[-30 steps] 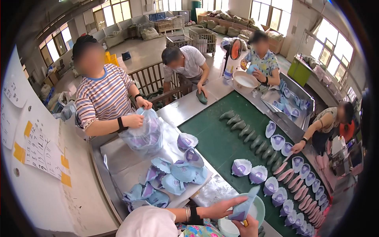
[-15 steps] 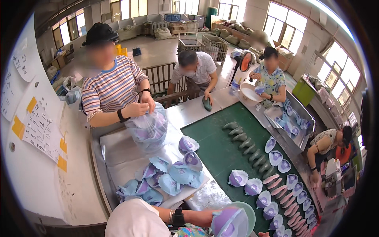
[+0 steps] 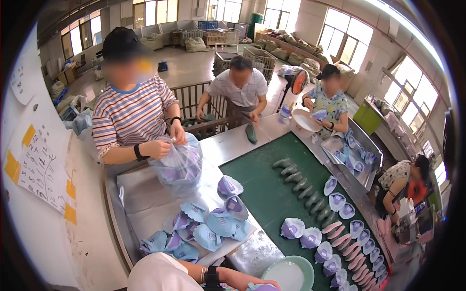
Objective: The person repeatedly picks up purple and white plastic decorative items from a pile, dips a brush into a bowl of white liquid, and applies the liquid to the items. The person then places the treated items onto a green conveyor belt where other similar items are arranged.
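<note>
My left forearm comes in from the lower edge, out of a white sleeve, with a black band on the wrist. My left hand (image 3: 268, 283) is closed on a purple and light-blue shoe upper (image 3: 262, 287), mostly cut off by the lower edge. Right beside it is a light-green bowl (image 3: 310, 271) holding something white. My right hand is out of view. To the left of the bowl lies a pile of blue and purple shoe uppers (image 3: 221, 222) on a pale sheet. More uppers (image 3: 324, 252) stand in a row to the bowl's right.
The green work surface (image 3: 247, 179) carries dark-green shoe lasts (image 3: 304, 189) and pink sole-shaped pieces (image 3: 353, 255). A striped-shirt co-worker holds a plastic bag (image 3: 178, 167) of uppers. Another reaches near a dark last (image 3: 251, 133); one at right holds a white bowl (image 3: 303, 121).
My left hand and its shoe upper have dropped toward the lower edge, uncovering the bowl. Fingertips at the lower edge are gone. The middle co-worker has straightened up, hand off the dark last.
</note>
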`<control>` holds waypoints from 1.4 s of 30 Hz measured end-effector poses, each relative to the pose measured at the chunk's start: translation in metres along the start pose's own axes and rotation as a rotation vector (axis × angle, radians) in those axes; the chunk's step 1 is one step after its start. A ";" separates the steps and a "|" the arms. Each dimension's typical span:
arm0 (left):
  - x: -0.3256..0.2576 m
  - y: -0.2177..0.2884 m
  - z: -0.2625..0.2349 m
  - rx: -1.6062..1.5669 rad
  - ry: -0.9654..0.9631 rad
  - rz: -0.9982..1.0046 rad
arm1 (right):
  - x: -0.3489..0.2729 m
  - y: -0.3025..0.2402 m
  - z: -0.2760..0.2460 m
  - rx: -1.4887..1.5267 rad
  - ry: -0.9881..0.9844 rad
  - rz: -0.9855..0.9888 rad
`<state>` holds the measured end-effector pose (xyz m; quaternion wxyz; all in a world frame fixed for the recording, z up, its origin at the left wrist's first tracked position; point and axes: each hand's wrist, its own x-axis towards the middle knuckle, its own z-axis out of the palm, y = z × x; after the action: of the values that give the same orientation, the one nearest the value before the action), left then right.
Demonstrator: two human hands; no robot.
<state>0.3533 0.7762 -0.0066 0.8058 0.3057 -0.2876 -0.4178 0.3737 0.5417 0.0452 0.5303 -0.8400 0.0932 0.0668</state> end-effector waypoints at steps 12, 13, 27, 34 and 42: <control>0.023 -0.005 0.036 0.449 0.502 0.184 | -0.059 0.047 -0.054 0.078 0.159 0.040; 0.026 -0.009 0.043 0.475 0.513 0.182 | -0.069 0.069 -0.068 0.103 0.212 0.050; 0.003 -0.023 0.124 0.228 0.257 -0.675 | -0.116 0.184 -0.118 0.013 0.506 0.065; -0.012 -0.082 0.100 -0.133 0.828 -0.551 | -0.077 0.237 -0.088 -0.031 0.406 0.036; 0.020 -0.108 0.055 -0.196 0.924 -0.382 | -0.031 0.272 -0.051 -0.181 0.402 0.051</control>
<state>0.2698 0.6951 -0.0459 0.7830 0.4286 0.2003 -0.4039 0.2824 0.3835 -0.1654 0.4217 -0.8779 0.2122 -0.0805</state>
